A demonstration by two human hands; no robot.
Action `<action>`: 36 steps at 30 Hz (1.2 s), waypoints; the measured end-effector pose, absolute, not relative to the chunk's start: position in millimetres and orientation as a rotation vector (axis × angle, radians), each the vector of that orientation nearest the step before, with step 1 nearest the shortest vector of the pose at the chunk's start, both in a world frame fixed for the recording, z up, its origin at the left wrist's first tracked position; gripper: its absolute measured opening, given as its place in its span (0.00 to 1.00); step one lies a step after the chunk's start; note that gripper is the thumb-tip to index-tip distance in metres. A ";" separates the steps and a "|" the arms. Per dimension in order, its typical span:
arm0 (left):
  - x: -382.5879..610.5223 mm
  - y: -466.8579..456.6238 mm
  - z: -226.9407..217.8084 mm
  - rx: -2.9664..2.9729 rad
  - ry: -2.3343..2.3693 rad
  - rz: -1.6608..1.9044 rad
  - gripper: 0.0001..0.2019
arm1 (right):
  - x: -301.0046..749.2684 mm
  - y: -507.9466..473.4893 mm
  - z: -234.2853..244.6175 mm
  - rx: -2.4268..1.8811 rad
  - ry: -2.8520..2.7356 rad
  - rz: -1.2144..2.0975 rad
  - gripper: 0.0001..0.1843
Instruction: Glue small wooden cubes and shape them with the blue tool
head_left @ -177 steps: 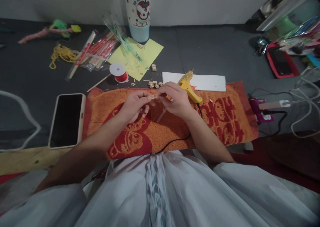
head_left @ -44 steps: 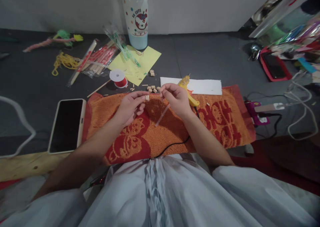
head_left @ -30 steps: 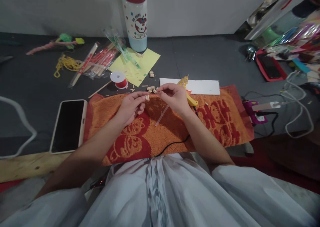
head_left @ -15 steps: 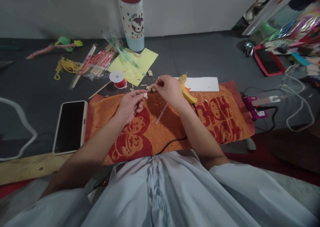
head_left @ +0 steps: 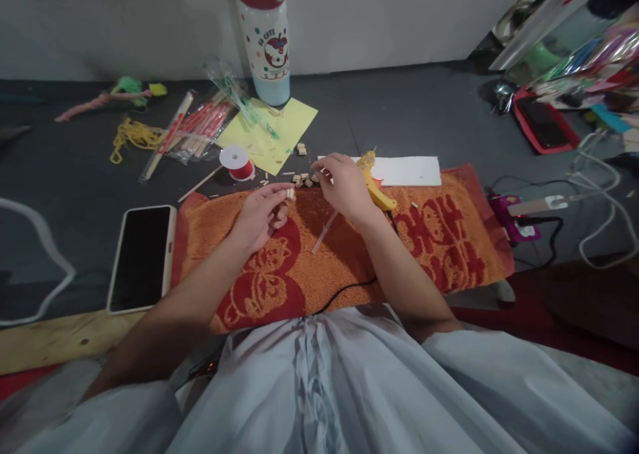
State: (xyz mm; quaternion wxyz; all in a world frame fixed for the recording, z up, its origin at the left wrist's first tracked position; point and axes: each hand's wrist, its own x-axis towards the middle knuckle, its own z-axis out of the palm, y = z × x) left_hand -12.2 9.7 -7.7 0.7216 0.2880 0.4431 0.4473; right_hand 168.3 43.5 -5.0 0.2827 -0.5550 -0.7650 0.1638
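Over the towel [head_left: 344, 267], the left hand [head_left: 259, 218] has its grip clamped on a small wooden block [head_left: 290, 193], pinched between thumb and finger. The right hand [head_left: 344, 184] hangs beside the other blocks [head_left: 309, 182] on the desk [head_left: 399, 114]; I can't tell whether its grip holds anything. To my eye, the blocks look already joined from short sticks, while loose bits [head_left: 263, 180] near the spool [head_left: 241, 170] look unjoined. The glue gun [head_left: 383, 198] lies unheld, so the work seems partway.
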 end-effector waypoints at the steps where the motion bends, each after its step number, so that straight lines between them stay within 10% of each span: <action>1: -12.3 9.8 -7.3 0.624 0.973 0.992 0.06 | 168.1 42.3 -4.1 -1.501 -2.059 0.414 0.12; 36: -12.7 8.0 -7.7 0.741 0.930 0.937 0.17 | 157.1 26.3 9.9 -1.096 -1.884 0.971 0.06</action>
